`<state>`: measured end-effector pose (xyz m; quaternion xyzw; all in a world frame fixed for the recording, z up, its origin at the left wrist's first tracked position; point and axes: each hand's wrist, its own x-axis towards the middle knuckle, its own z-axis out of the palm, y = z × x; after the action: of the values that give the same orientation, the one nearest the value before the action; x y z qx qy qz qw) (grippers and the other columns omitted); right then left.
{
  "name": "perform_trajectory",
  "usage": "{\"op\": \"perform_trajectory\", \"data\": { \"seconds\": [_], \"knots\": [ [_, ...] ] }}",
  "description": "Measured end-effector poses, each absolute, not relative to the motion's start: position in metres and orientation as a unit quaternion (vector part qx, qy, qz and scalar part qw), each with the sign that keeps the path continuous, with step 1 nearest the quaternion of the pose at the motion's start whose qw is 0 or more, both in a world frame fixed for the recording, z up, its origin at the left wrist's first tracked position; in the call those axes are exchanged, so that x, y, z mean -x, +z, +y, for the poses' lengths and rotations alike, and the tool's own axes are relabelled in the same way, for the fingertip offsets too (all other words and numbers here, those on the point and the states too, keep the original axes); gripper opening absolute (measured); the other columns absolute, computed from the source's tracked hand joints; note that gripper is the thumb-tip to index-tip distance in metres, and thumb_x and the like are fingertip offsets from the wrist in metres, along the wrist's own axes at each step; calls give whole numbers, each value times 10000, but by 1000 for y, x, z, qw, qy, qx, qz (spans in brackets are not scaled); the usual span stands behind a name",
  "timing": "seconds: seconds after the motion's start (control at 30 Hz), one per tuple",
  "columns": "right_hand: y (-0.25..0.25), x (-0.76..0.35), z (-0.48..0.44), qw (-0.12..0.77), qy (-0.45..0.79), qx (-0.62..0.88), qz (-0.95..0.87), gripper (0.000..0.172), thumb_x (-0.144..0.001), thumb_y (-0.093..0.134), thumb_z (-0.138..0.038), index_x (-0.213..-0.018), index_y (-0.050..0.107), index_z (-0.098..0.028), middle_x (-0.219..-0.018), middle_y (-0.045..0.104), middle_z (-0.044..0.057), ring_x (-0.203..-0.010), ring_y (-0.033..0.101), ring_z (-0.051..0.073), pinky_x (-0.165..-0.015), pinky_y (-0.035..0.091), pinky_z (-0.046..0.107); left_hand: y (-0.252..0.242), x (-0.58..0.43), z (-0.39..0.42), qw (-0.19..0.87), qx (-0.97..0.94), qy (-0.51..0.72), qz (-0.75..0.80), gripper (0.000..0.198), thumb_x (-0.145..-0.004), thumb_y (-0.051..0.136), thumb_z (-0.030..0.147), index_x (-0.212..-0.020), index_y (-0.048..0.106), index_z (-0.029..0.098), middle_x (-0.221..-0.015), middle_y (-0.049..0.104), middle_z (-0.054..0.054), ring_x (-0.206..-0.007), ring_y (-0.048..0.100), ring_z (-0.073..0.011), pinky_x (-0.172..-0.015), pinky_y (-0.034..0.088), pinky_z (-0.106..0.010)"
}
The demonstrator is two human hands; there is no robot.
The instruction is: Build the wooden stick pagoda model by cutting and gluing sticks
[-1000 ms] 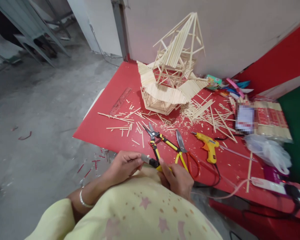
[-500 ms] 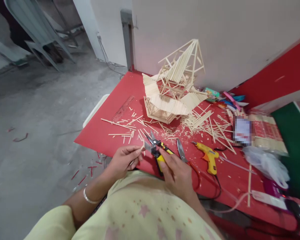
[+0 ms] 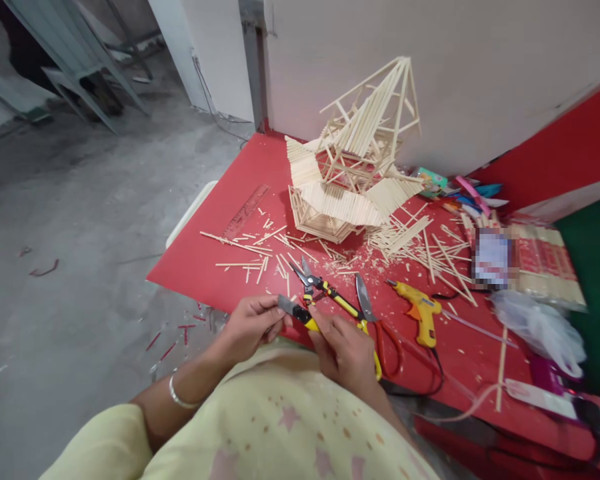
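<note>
My right hand (image 3: pixel 347 347) is closed around the yellow-and-black handle of a cutter knife (image 3: pixel 300 313). Its broad grey blade points left and meets the fingertips of my left hand (image 3: pixel 253 327). Those left fingers are pinched together; a short wooden stick showed between them a moment ago, and now the blade and fingers mostly hide it. Just beyond the knife, yellow-and-black snips (image 3: pixel 325 287) lie on the red table (image 3: pixel 195 267) with jaws apart. Red-handled scissors (image 3: pixel 364 298) lie beside them.
A model tower of wooden sticks (image 3: pixel 350 167) stands at the back by the wall. Loose sticks (image 3: pixel 405 237) and shavings lie in front of it, a clear ruler (image 3: pixel 245 210) to the left. On the right are a yellow glue gun (image 3: pixel 420 310) with its cord and a plastic bag (image 3: pixel 540 327).
My right hand has moved slightly left and down, and the knife blade now lies flatter across the left fingertips. The upright stick is no longer plainly visible. The view has shifted slightly.
</note>
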<state>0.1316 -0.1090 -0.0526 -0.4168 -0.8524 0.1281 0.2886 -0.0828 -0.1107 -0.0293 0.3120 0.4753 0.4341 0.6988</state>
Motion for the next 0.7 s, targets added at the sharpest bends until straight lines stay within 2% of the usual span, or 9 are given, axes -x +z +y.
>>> {"op": "perform_trajectory", "data": {
  "seconds": [0.17,0.27,0.33,0.43,0.47,0.53,0.6,0.7],
  "knots": [
    [-62,-140,-122,289,30,495,-819,477,-938,531,-323,-1410,513,-258,-751,626,34,-612,533,129,-592,388,245,-13,89,-127,675,-315,424,516,318,-785,716,393,-628,652,124,-454,426,37,-390,297,-31,-402,174,-193],
    [-55,-150,-124,328,-42,593,-734,483,-977,440,-294,-1446,463,-184,-796,657,82,-646,562,159,-586,403,250,-13,100,-136,661,-292,427,544,307,-782,721,428,-723,703,128,-517,513,11,-378,307,-29,-383,177,-197],
    [-49,-151,-121,325,-40,597,-732,484,-981,432,-269,-1458,440,-186,-877,676,95,-718,598,167,-638,429,250,-21,101,-136,653,-278,442,549,304,-775,732,432,-750,711,129,-553,560,-7,-385,340,-35,-375,199,-195],
    [-45,-142,-109,237,-5,582,-778,447,-983,446,-329,-1421,486,-253,-950,664,78,-765,608,156,-658,421,243,-30,90,-125,679,-263,443,523,316,-781,731,432,-869,720,129,-693,649,-52,-432,458,-63,-374,268,-192],
    [-46,-137,-103,201,-4,592,-781,447,-980,446,-364,-1413,494,-262,-975,650,82,-781,603,162,-649,414,246,-32,85,-120,684,-255,444,520,323,-771,743,430,-876,718,126,-683,643,-47,-436,468,-63,-372,273,-186],
    [-50,-130,-86,142,-10,616,-775,491,-975,432,-397,-1439,455,-239,-1034,613,110,-846,593,195,-654,415,264,-32,75,-111,688,-238,448,519,328,-741,776,418,-860,709,120,-638,616,-26,-427,457,-53,-368,267,-173],
    [-54,-127,-69,104,-6,624,-775,520,-981,394,-358,-1476,389,-198,-1060,584,133,-892,578,222,-674,424,286,-32,69,-105,686,-224,461,517,326,-713,805,399,-843,698,120,-614,600,-12,-415,424,-38,-366,254,-165],
    [-56,-124,-52,90,6,621,-778,512,-991,347,-294,-1490,348,-180,-1061,574,139,-923,564,228,-722,431,304,-37,67,-100,681,-221,487,500,322,-699,822,360,-877,693,123,-653,626,-22,-423,417,-33,-372,266,-167]
  ]
}}
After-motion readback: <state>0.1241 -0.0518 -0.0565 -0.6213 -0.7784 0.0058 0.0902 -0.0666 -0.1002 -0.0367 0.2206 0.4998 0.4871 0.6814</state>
